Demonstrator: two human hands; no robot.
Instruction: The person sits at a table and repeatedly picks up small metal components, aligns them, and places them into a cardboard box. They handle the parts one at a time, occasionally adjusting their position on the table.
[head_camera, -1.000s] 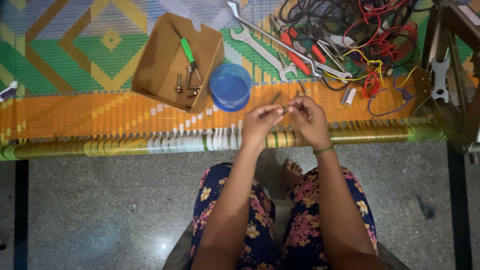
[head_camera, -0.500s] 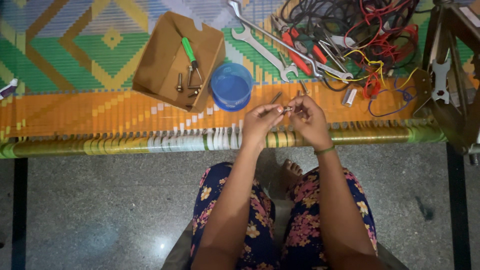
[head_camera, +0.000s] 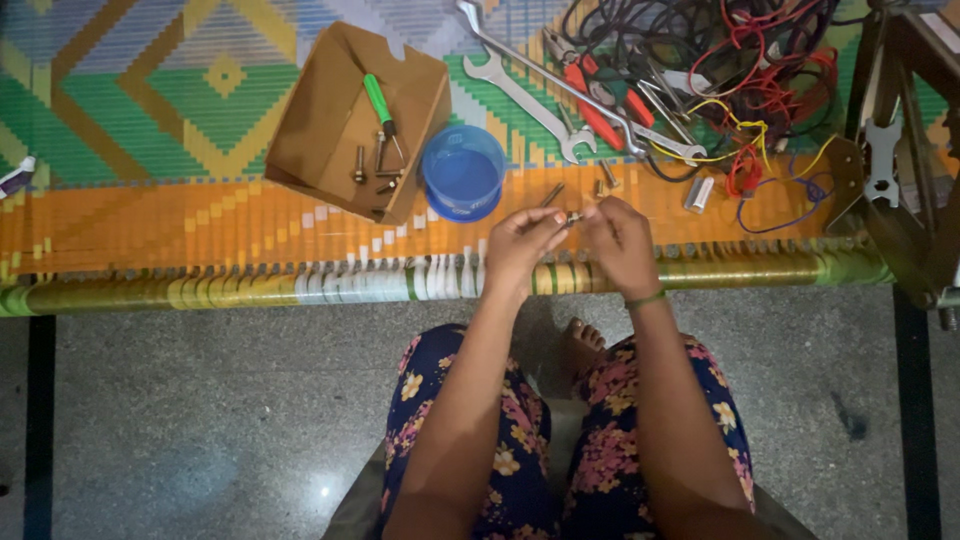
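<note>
My left hand (head_camera: 520, 245) and my right hand (head_camera: 622, 243) meet above the front edge of a colourful woven mat (head_camera: 150, 110). Between their fingertips they pinch a small metal bolt (head_camera: 572, 217), one hand on each end. A green band circles my right wrist. A few loose bolts (head_camera: 603, 180) lie on the mat just beyond my hands. A round blue plastic container (head_camera: 463, 171) stands left of them, close to my left hand.
An open cardboard box (head_camera: 340, 125) holds a green-handled screwdriver (head_camera: 382, 110) and a few bolts. Long spanners (head_camera: 540, 100), red-handled pliers (head_camera: 592, 100) and tangled coloured wires (head_camera: 740, 70) lie at the back right. A wooden frame (head_camera: 905, 160) stands at the far right. Grey stone floor surrounds my flowered trousers.
My hands have stayed together on the bolt, with only small finger shifts. Everything on the mat is where it was.
</note>
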